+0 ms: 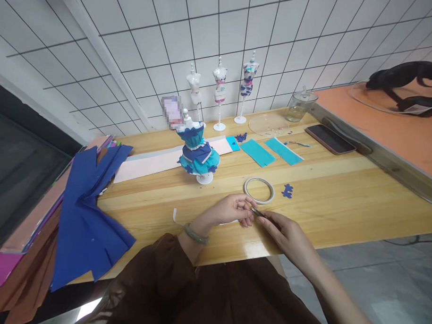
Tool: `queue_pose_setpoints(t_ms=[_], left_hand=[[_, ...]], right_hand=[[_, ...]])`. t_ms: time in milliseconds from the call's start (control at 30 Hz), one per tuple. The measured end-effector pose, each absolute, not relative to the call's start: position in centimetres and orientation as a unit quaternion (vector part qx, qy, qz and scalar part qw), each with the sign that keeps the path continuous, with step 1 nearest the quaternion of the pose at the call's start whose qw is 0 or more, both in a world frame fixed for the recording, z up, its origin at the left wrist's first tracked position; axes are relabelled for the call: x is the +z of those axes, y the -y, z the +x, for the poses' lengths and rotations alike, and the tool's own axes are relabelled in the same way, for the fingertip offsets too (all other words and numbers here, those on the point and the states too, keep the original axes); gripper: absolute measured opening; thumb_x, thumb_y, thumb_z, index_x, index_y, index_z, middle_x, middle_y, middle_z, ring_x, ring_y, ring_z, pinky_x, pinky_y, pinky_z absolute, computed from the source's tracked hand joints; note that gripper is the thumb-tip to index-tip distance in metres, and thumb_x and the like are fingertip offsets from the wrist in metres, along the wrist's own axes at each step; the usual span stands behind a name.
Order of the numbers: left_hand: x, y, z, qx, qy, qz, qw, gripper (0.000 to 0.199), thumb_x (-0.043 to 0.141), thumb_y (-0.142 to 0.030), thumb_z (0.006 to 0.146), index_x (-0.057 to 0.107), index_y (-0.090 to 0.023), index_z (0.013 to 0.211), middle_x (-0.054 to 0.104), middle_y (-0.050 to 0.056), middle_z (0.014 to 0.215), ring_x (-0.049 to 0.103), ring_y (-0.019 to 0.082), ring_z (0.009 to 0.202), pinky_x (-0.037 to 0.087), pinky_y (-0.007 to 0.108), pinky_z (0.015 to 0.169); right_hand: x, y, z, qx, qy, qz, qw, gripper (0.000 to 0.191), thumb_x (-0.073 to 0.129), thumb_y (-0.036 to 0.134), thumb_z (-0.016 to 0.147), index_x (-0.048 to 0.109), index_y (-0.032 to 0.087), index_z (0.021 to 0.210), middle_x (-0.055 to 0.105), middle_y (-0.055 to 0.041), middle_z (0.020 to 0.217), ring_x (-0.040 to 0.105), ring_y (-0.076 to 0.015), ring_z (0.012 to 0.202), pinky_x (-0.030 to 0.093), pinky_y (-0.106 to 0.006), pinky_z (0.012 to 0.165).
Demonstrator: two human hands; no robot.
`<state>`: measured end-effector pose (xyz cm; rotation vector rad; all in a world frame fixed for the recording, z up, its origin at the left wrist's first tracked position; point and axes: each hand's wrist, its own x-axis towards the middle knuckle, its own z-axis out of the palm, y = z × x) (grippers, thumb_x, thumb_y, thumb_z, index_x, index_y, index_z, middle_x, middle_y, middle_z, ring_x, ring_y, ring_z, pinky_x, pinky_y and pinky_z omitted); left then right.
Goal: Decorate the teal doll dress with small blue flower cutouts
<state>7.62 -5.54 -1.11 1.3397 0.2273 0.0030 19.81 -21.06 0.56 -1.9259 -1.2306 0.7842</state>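
Close to the table's front edge, my left hand [235, 209] wears a green bangle [196, 234] on its wrist. Its fingers are curled and pinched together; what they hold, if anything, is too small to name. My right hand [284, 229] grips a small dark metal tool [256, 211] whose far end meets the left fingertips. A roll of white tape [259, 190] lies flat just beyond both hands. To its right are dark blue paper flowers [287, 191]. A small mannequin in a teal and blue paper dress [198, 153] stands upright, beyond my left hand.
Three small mannequins [219, 86] stand by the tiled wall. Teal paper strips [258, 152], a phone [330, 139] and a glass cup [301, 105] lie or stand at the right. Folded blue paper [83, 223] covers the left side. A white strip [175, 215] curls near my left wrist.
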Motion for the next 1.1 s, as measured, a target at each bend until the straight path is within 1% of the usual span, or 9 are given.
queue_pose_setpoints(t_ms=[133,300,467,667,767,833,967,1100], left_hand=[[-1.1,5.5,7.6,-0.003,-0.107,0.620,0.778,0.036,0.065,-0.036,0.073,0.054,-0.015,0.099,0.060,0.002,0.069,0.061,0.012,0.058,0.050,0.028,0.060],[-0.9,5.5,7.6,-0.010,-0.114,0.622,0.775,0.036,0.065,-0.036,0.073,0.053,-0.014,0.099,0.060,0.001,0.068,0.061,0.011,0.057,0.050,0.027,0.059],[-0.8,5.5,7.6,-0.010,-0.105,0.623,0.775,0.036,0.065,-0.036,0.073,0.053,-0.014,0.099,0.060,0.001,0.069,0.060,0.011,0.058,0.050,0.027,0.059],[-0.8,5.6,7.5,-0.004,-0.106,0.620,0.778,0.040,0.066,-0.035,0.073,0.051,-0.015,0.104,0.059,0.001,0.069,0.060,0.011,0.057,0.050,0.028,0.058],[-0.9,5.6,7.6,-0.002,-0.109,0.618,0.779,0.043,0.066,-0.035,0.072,0.050,-0.015,0.106,0.059,0.000,0.069,0.060,0.011,0.057,0.050,0.028,0.058],[-1.1,5.6,7.6,-0.004,-0.110,0.618,0.779,0.043,0.066,-0.035,0.072,0.049,-0.015,0.106,0.059,0.000,0.068,0.060,0.012,0.056,0.049,0.028,0.058],[-1.2,5.7,7.7,-0.008,-0.108,0.623,0.774,0.039,0.064,-0.032,0.074,0.049,-0.014,0.104,0.059,0.000,0.068,0.060,0.012,0.057,0.049,0.028,0.058],[-0.8,5.8,7.5,-0.004,-0.107,0.635,0.765,0.034,0.060,-0.027,0.076,0.048,-0.015,0.105,0.058,0.001,0.071,0.061,0.012,0.059,0.049,0.028,0.060]], right_hand=[[0.5,21.2,19.7,0.297,0.473,-0.753,0.348,0.039,0.043,0.047,0.085,0.065,0.020,0.101,0.069,-0.0080,0.100,0.063,-0.0243,0.093,0.048,-0.033,0.080],[0.3,21.3,19.7,0.282,0.474,-0.753,0.360,0.038,0.044,0.046,0.084,0.066,0.020,0.101,0.070,-0.0082,0.102,0.063,-0.0251,0.094,0.049,-0.034,0.080],[0.1,21.2,19.7,0.298,0.473,-0.748,0.359,0.038,0.044,0.046,0.085,0.067,0.020,0.100,0.070,-0.0080,0.102,0.064,-0.0249,0.092,0.049,-0.034,0.078],[-0.5,21.4,19.8,0.283,0.462,-0.747,0.385,0.038,0.047,0.046,0.083,0.067,0.019,0.100,0.069,-0.0085,0.104,0.063,-0.0257,0.097,0.049,-0.035,0.082],[-0.8,21.6,19.8,0.284,0.449,-0.754,0.385,0.040,0.049,0.046,0.082,0.065,0.018,0.104,0.068,-0.0098,0.107,0.061,-0.0268,0.101,0.048,-0.038,0.085],[-0.7,21.7,19.9,0.285,0.456,-0.752,0.382,0.041,0.050,0.047,0.081,0.064,0.018,0.107,0.067,-0.0106,0.108,0.061,-0.0272,0.100,0.049,-0.038,0.084],[-0.4,21.7,19.7,0.274,0.473,-0.751,0.371,0.041,0.049,0.047,0.082,0.063,0.018,0.107,0.068,-0.0107,0.106,0.063,-0.0265,0.096,0.050,-0.037,0.080],[-0.3,21.8,19.5,0.247,0.467,-0.768,0.362,0.044,0.049,0.047,0.082,0.061,0.017,0.112,0.066,-0.0119,0.109,0.062,-0.0268,0.097,0.049,-0.037,0.081]])
